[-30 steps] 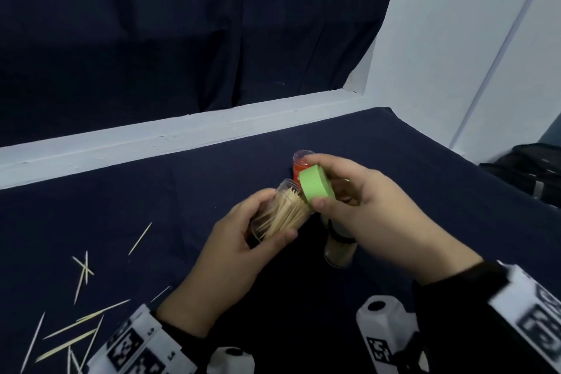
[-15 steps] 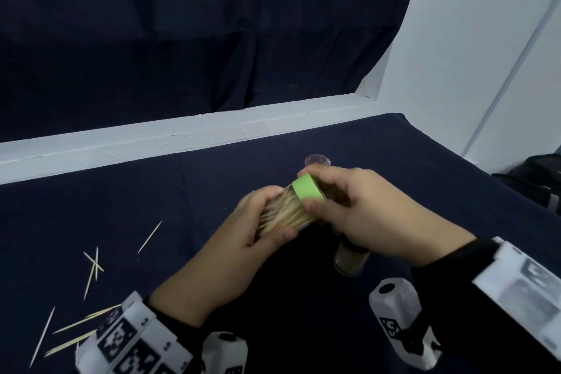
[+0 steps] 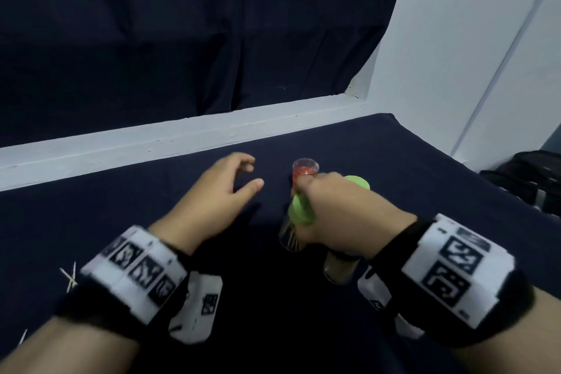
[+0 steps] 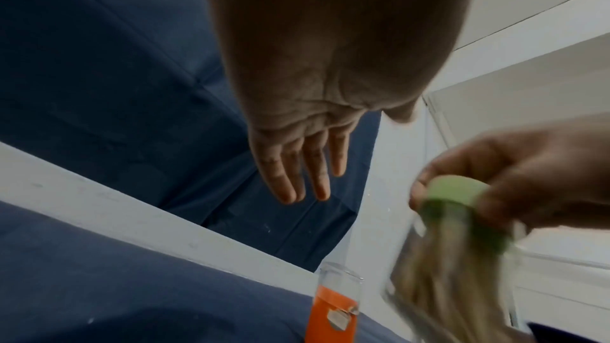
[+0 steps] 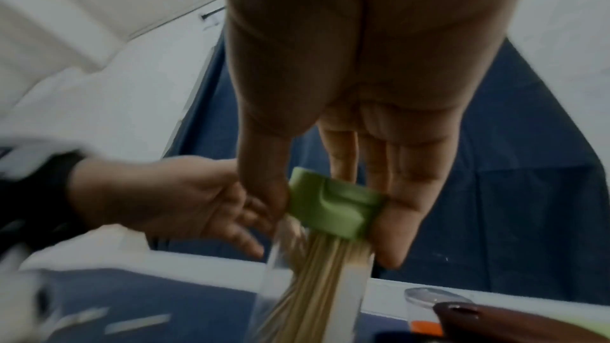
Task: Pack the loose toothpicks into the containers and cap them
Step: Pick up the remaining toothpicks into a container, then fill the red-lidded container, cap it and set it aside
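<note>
**Green-capped toothpick container held over the cloth**

A clear container point(image 3: 290, 237) packed with pale toothpicks point(image 5: 317, 278) wore a green cap point(image 3: 299, 212) and hung cap-up, gripped at the cap between thumb and fingers of the right hand point(image 3: 337, 209). Just behind it stood an upright clear container with an orange label point(image 3: 304, 174), uncapped. A second green cap point(image 3: 358, 183) showed beyond the knuckles. Nearer the wrist stood another container with a dark cap point(image 3: 339, 267), filled with toothpicks. A few loose toothpicks point(image 3: 69, 278) lay crossed on the dark cloth, well apart to the left.
</note>
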